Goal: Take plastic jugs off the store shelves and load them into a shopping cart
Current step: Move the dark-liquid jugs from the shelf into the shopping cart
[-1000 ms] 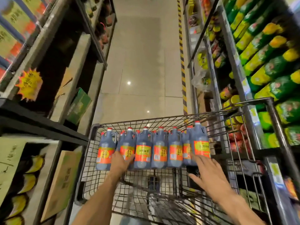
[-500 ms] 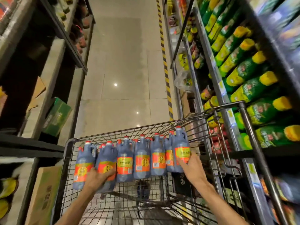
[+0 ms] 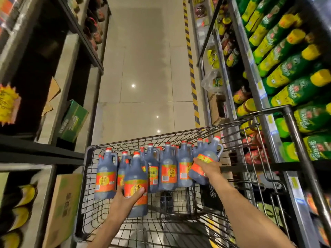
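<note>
Jugs [image 3: 168, 167] of dark liquid with red caps and orange labels are standing in a row across the far end of your wire cart [image 3: 89, 176], in a store aisle. Your left hand [image 3: 125, 199] is gripping one jug [image 3: 136, 183] low on its body, fingers and thumb curling round the label, and holding it upright just nearer you than the row, at the row's left part. Your right hand [image 3: 208, 167] is clamping a second jug [image 3: 206, 163] around its middle at the right end of the row; that jug is tilting to the right, its cap pointing toward the cart's far right corner. Whether either held jug is touching the cart floor is not clear. Shelves [image 3: 279, 97] on the right are carrying green bottles with yellow caps [image 3: 293, 90], lying on their sides in stacked rows, right beside the cart. Shelving [image 3: 41, 154] on the left is holding a green carton [image 3: 73, 120] and a cardboard box [image 3: 62, 208] lower down, near the cart's left side. Pale floor tiles [image 3: 143, 77] are stretching away beyond the cart, with a yellow-and-black striped line [image 3: 190, 59] running along the foot of the right shelves.
</note>
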### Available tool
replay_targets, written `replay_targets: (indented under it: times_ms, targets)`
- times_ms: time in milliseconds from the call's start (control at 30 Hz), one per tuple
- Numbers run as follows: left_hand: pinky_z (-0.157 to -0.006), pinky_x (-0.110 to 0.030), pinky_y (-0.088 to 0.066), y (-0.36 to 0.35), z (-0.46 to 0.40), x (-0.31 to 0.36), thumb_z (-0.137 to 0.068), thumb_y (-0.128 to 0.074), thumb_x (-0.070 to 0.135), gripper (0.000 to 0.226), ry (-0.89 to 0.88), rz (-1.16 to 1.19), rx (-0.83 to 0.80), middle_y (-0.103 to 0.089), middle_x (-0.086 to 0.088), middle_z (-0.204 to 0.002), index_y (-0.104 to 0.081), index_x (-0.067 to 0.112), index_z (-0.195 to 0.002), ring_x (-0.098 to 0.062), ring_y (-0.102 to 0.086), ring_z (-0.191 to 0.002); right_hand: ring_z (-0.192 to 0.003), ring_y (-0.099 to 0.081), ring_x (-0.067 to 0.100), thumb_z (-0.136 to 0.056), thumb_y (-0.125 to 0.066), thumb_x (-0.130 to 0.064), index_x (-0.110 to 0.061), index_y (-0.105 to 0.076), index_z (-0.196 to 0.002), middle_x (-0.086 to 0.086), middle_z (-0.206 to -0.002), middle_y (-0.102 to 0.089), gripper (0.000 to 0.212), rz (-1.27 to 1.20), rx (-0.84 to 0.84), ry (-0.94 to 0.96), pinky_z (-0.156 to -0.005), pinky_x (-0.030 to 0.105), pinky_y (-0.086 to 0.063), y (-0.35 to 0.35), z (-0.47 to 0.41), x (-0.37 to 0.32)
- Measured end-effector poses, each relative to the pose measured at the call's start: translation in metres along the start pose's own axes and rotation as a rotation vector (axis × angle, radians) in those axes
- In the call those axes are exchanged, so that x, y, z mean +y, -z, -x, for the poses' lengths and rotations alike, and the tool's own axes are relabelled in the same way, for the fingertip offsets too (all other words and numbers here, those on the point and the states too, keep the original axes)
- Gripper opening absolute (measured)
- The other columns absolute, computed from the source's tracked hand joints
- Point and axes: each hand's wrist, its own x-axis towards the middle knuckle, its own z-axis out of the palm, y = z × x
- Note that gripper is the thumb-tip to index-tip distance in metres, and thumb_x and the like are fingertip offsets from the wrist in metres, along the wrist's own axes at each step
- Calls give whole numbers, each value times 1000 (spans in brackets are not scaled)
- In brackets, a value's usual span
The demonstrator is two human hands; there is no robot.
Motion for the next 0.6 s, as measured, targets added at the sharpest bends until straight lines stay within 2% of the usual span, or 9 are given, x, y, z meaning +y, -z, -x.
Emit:
replay_targets:
  times_ms: [133, 300, 400, 467, 533, 600]
  targets:
    - [-64, -17, -48, 4, 3, 1, -80, -83, 42, 68, 1, 0, -21, -70, 2, -106, -50, 16, -133, -9, -69, -89, -121, -61, 35, -72, -93, -32, 2, -33, -149, 21, -141, -54, 104, -111, 11, 58, -97, 42, -50, -2, -1, 6]
    - [-67, -19, -48, 20, 5, 1, -76, -84, 45, 74, -60, -39, -55, -67, 5, -106, -46, 15, -132, -7, -66, -91, -101, -71, 31, -64, -97, -31, -2, -57, -132, 18, -121, -69, 84, -183, -72, 139, -87, 44, -59, 0, 19, 29]
    - [-66, -17, -46, 29, 16, 11, -80, -84, 37, 66, -137, -71, -96, -65, 7, -103, -42, 20, -127, -4, -64, -89, -92, -77, 25, -41, -98, -55, -9, -66, -121, 11, -109, -76, 98, -166, -124, 234, -84, 46, -63, -1, 29, 53]
    - [-64, -14, -46, 33, 23, 15, -79, -85, 33, 60, -196, -96, -128, -65, 8, -101, -45, 21, -122, -2, -63, -86, -93, -77, 23, -38, -100, -60, -8, -63, -124, 9, -109, -76, 107, -208, -154, 280, -85, 47, -63, -6, 28, 71]
    - [-67, -17, -50, 37, 34, 25, -76, -88, 38, 55, -255, -138, -168, -68, 6, -102, -50, 26, -113, -5, -66, -88, -97, -76, 23, -48, -102, -48, -6, -61, -128, 10, -111, -76, 99, -230, -189, 325, -87, 46, -63, 3, 81, 70]
    - [-77, -28, -58, 42, 44, 30, -64, -88, 60, 69, -338, -194, -206, -71, 3, -106, -53, 28, -115, -9, -70, -92, -91, -77, 13, -61, -100, -32, -7, -61, -127, 7, -107, -76, 80, -249, -218, 397, -77, 33, -63, 13, 129, 75]
